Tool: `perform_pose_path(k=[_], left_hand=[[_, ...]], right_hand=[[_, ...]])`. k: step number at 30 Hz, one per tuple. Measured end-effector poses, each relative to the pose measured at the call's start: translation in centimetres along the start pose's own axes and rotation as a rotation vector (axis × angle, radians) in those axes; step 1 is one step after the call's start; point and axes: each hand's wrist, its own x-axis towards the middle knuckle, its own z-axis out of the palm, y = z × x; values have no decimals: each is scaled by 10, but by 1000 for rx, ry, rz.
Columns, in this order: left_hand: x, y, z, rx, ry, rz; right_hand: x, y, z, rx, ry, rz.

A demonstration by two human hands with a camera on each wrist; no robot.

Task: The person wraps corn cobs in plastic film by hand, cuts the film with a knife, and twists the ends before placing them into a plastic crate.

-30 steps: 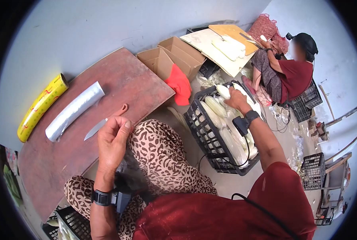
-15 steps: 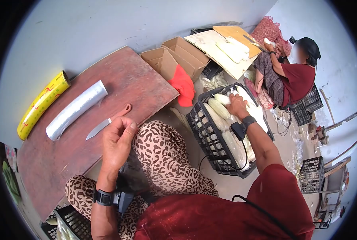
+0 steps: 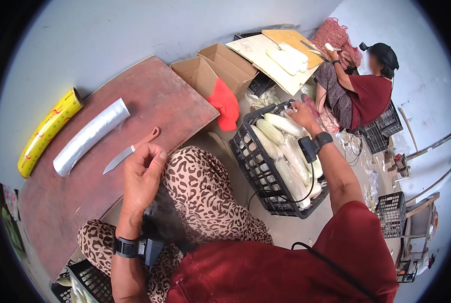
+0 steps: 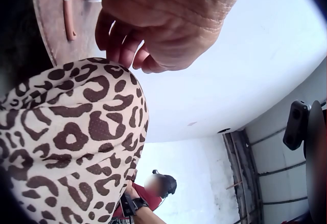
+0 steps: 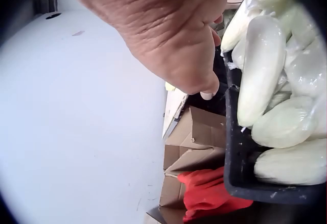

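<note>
In the head view my left hand (image 3: 143, 174) is beside my patterned trouser knee (image 3: 197, 174), its fingers loosely curled and holding nothing. A knife (image 3: 132, 150) with a brown handle lies beyond it on the reddish tabletop (image 3: 149, 91). My right hand (image 3: 306, 118) is at the far rim of a black plastic crate (image 3: 258, 184), its fingertips partly hidden. Whether they grip the rim I cannot tell. Pale, elongated vegetables (image 3: 289, 169) in clear film fill the crate. In the right wrist view the right thumb (image 5: 207, 92) points down beside the crate's wall (image 5: 232, 132).
A yellow printed roll (image 3: 48, 134) and a roll of clear film (image 3: 91, 136) lie on the tabletop. Behind the crate are cardboard boxes (image 3: 228, 65), a red cloth (image 3: 225, 106) and boards (image 3: 245, 50). Another person (image 3: 372, 91) sits at the back right, near more black crates (image 3: 389, 214).
My right hand has moved from on top of the vegetables to the far rim of the crate, uncovering several pale vegetables. The left hand stays by the knee. The head view shifts slightly.
</note>
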Motion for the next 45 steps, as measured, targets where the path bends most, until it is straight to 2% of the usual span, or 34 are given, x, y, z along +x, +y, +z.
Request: perform_pose_path(k=[1, 3, 7, 11, 13, 15, 19, 21, 22, 25, 26, 29, 33, 38, 45], left_hand=[[-1, 1, 0, -9, -12, -6], [-2, 4, -1, -27, -32, -17], [-5, 4, -8, 66, -94, -22], [-12, 12, -10, 69, -112, -57], [-16, 14, -13, 55, -129, -63], [-19, 9, -15, 43, -159, -56], [-24, 7, -12, 56, -300, -88], [-24, 7, -9, 109, -283, -65], [-23, 8, -7, 134, -279, -77], [-16, 7, -3, 182, -252, -106], [-13, 5, -1, 186, -238, -111], [-3, -4, 4, 211, -189, -131], [14, -20, 11, 320, -127, -181], [32, -46, 19, 489, -54, -143], [44, -67, 24, 589, 49, -193]], right_hand=[[5, 0, -13, 57, 43, -19], [16, -4, -38, 326, -13, 0], [-15, -67, -100, 521, -107, -86], [-46, -95, -102, 575, -308, -207], [-48, -87, -80, 548, -426, -230], [-50, -90, -72, 159, -374, -297], [-23, -59, -50, 48, -288, -86], [-9, -44, -45, 10, -177, -8], [1, -31, -41, -65, -93, -50], [35, -12, -34, -160, -15, 16], [46, -7, -33, -143, -27, 20], [73, -1, -28, -210, 121, -44], [123, 12, -14, -197, 182, 10], [164, -2, -24, -186, 152, 163], [231, 27, -9, -153, 228, 226]])
